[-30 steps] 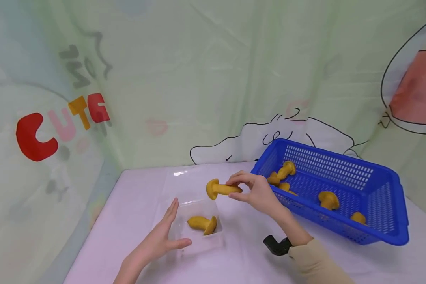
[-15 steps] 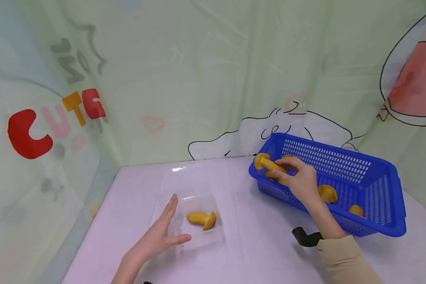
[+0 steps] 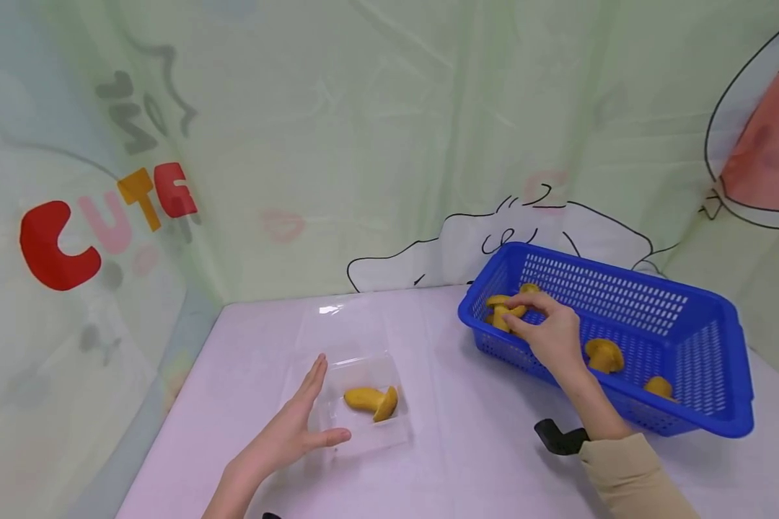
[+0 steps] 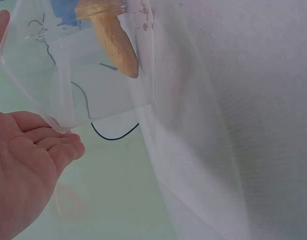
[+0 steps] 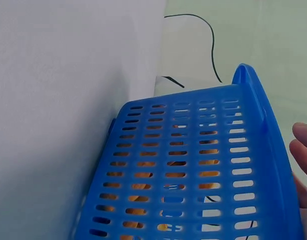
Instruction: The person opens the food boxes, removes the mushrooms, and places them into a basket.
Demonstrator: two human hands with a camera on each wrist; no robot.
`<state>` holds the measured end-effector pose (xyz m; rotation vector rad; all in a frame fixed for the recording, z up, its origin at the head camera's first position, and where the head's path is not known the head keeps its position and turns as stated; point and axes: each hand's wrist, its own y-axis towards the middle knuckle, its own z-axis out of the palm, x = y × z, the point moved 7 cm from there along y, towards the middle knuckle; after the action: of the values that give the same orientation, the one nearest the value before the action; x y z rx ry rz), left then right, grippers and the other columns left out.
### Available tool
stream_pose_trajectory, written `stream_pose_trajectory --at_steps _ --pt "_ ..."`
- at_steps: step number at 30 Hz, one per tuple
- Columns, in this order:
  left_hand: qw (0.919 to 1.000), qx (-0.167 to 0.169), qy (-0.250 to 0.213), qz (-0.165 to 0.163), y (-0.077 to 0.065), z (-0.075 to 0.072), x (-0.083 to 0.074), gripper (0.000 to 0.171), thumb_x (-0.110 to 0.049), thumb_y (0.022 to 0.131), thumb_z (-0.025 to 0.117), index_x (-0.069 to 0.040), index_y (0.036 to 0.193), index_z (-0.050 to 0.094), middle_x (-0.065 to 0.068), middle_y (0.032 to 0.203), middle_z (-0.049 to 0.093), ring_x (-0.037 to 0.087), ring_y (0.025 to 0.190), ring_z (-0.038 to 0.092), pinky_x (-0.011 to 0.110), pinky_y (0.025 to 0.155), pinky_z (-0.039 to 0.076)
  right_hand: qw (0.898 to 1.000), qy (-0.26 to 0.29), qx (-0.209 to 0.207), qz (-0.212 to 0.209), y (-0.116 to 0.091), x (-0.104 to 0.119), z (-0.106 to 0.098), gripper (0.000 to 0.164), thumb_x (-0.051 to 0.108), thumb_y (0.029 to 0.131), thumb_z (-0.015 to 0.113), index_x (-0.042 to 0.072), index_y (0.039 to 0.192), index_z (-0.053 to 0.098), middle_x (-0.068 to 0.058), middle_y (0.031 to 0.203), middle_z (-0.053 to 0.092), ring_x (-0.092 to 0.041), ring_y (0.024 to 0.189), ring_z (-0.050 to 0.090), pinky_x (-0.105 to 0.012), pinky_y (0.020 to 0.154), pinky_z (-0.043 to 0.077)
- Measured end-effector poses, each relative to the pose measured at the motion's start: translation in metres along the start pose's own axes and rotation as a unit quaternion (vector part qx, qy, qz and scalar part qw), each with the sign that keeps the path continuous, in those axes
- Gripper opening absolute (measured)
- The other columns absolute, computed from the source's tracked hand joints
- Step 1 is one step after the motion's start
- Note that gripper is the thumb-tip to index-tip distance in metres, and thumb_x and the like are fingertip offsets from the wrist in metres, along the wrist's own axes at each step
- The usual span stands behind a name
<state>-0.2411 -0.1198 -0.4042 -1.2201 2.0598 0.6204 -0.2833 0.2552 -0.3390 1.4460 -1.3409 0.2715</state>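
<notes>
In the head view my left hand [image 3: 292, 432] is spread beside a clear plastic box [image 3: 389, 436], fingers at its left side and thumb along the near side. One yellow mushroom [image 3: 363, 398] lies inside the box. The left wrist view shows the fingers [image 4: 68, 145] right at a corner of the box. My right hand [image 3: 552, 335] hovers over the left end of a blue basket [image 3: 701, 360], thumb and forefinger bent with a gap between them. Right by those fingertips a yellow mushroom [image 3: 500, 316] stands cap up, apart from their grip. More mushrooms are partly hidden behind the hand.
Two more mushrooms lie farther right in the basket, one near its middle [image 3: 604, 355] and one near the right end [image 3: 658, 387]. A black wrist mount [image 3: 558, 437] is on the right forearm. A pale printed curtain [image 3: 337, 144] hangs behind the white table [image 3: 441, 447].
My right hand carried a mushroom from above the clear box rightward to the blue basket. The mushroom has since tipped cap up and dropped lower, out of the fingers. My left hand stays put.
</notes>
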Motion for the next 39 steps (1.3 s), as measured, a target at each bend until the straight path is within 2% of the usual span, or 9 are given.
stream_pose_trajectory --at_steps 6,10,15,20,23,27,32,36,39 --pt "1.0000 0.000 -0.001 0.004 0.000 0.000 0.000 0.108 -0.038 0.075 0.076 -0.014 0.149 0.000 0.000 0.154 -0.002 0.019 0.138 0.004 0.047 0.108 0.014 0.999 0.035 0.033 -0.025 -0.004 0.019 0.011 0.014 0.005 0.080 0.072 0.000 0.093 0.070 -0.012 0.088 0.068 -0.009 0.076 0.057 -0.012 0.064 0.045" --pt "1.0000 0.001 0.002 0.002 0.001 0.000 -0.001 0.108 -0.037 0.075 0.076 -0.014 0.149 0.001 0.000 0.154 -0.001 0.018 0.138 0.004 0.047 0.108 0.015 0.991 0.082 0.104 -0.033 -0.012 0.040 0.033 0.015 0.005 0.080 0.072 0.000 0.094 0.070 -0.011 0.089 0.068 -0.014 0.078 0.061 -0.017 0.067 0.049" --pt "1.0000 -0.002 0.004 0.007 0.003 -0.001 -0.002 0.108 -0.037 0.075 0.076 -0.011 0.149 0.002 0.004 0.154 0.000 0.022 0.138 0.005 0.048 0.107 0.015 0.963 0.170 0.208 -0.033 -0.027 0.070 0.072 0.018 0.003 0.081 0.071 0.000 0.099 0.069 -0.010 0.098 0.067 -0.021 0.091 0.061 -0.025 0.084 0.048" --pt "1.0000 -0.001 -0.001 0.002 0.002 0.000 0.000 0.108 -0.037 0.075 0.076 -0.012 0.149 0.002 0.001 0.154 -0.001 0.021 0.138 0.005 0.048 0.108 0.014 0.936 0.204 0.281 -0.052 -0.043 0.090 0.107 0.021 0.000 0.080 0.070 0.001 0.101 0.068 -0.007 0.100 0.067 -0.023 0.093 0.060 -0.035 0.090 0.046" --pt "1.0000 -0.001 -0.005 0.002 0.002 0.000 0.000 0.107 -0.037 0.075 0.076 -0.012 0.149 0.002 0.001 0.154 0.000 0.022 0.138 0.006 0.049 0.108 0.015 0.922 0.200 0.326 -0.063 -0.051 0.094 0.126 0.021 -0.001 0.080 0.070 0.004 0.100 0.069 -0.005 0.099 0.067 -0.021 0.092 0.060 -0.038 0.090 0.046" --pt "1.0000 -0.002 0.000 0.000 0.004 0.000 0.000 0.107 -0.037 0.075 0.076 -0.012 0.149 0.002 0.002 0.154 0.000 0.023 0.138 0.007 0.050 0.107 0.016 0.904 0.162 0.387 -0.074 -0.061 0.094 0.150 0.021 0.001 0.079 0.071 0.006 0.099 0.069 -0.001 0.096 0.067 -0.021 0.090 0.061 -0.041 0.087 0.047" --pt "1.0000 0.004 -0.003 -0.005 0.004 0.002 0.000 0.107 -0.038 0.075 0.076 -0.014 0.149 0.002 0.001 0.154 -0.001 0.026 0.138 0.008 0.052 0.106 0.017 0.883 0.062 0.454 -0.098 -0.070 0.096 0.175 0.019 -0.005 0.077 0.071 0.003 0.094 0.069 -0.005 0.090 0.067 -0.028 0.087 0.060 -0.042 0.082 0.050" --pt "0.9999 0.005 -0.008 -0.007 0.003 0.002 0.000 0.108 -0.037 0.075 0.076 -0.015 0.149 0.001 0.000 0.154 -0.001 0.025 0.138 0.007 0.051 0.106 0.017 0.858 -0.056 0.498 -0.108 -0.077 0.102 0.189 0.019 -0.010 0.074 0.071 0.002 0.089 0.070 -0.004 0.084 0.065 -0.023 0.081 0.058 -0.031 0.077 0.051" --pt "1.0000 -0.001 -0.007 -0.004 0.002 0.000 0.001 0.108 -0.037 0.075 0.076 -0.015 0.150 0.002 0.000 0.154 0.000 0.023 0.138 0.007 0.050 0.107 0.016 0.838 -0.139 0.513 -0.126 -0.082 0.105 0.196 0.016 -0.010 0.073 0.072 0.004 0.081 0.070 0.000 0.076 0.062 -0.015 0.071 0.054 -0.022 0.070 0.050"
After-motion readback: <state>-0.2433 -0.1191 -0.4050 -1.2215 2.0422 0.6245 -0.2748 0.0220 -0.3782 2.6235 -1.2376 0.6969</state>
